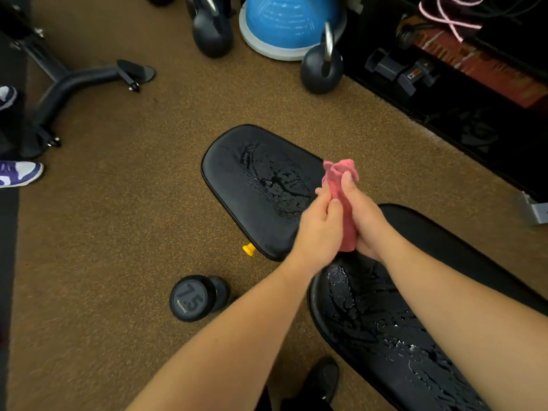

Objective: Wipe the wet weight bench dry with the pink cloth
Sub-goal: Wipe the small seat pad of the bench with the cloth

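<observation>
Head view: both your hands, left hand (pixel 318 229) and right hand (pixel 366 221), are pressed together, clamped on the rolled pink cloth (pixel 344 203) at frame centre, held above the gap between the counter seat pad (pixel 237 185) and back pad (pixel 370 327). Both pads show beaded water, so nothing looks wiped yet. Risk: a tightly bunched cloth smears rather than soaks, and water pushed off the edge lands by the dumbbell (pixel 197 298) at lower left.

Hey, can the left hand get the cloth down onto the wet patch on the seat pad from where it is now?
Probably yes. The left hand grips the pink cloth with the right hand, just above the seat pad; nothing lies between them and the wet patch.
</observation>
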The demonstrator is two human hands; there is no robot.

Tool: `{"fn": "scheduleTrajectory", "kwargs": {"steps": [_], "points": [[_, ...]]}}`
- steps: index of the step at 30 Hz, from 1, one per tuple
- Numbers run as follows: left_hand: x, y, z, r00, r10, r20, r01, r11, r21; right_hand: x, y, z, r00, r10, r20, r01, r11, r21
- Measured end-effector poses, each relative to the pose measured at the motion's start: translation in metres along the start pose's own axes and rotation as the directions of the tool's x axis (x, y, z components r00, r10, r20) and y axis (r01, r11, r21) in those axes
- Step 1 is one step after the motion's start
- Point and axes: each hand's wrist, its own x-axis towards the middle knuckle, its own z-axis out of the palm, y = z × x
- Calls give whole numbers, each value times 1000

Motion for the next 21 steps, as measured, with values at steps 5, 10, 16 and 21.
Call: {"fn": "scheduleTrajectory", "kwargs": {"steps": [5,10,16,21], "points": [[28,-15,-79,995,82,-59,-48,898,438,36,-19,-17,947,-199,-253,103,931,-349],[52,-51,-159,997,-67,-22,51,463,885,64,-22,-22,872,-430,-233,136,671,-728],[58,-61,-174,984,-179,27,60,464,884,72,34,-18,937,-299,183,207,51,-977],[57,-59,-176,981,-191,28,65,464,883,63,55,-8,857,-394,332,333,-68,-940]]}}
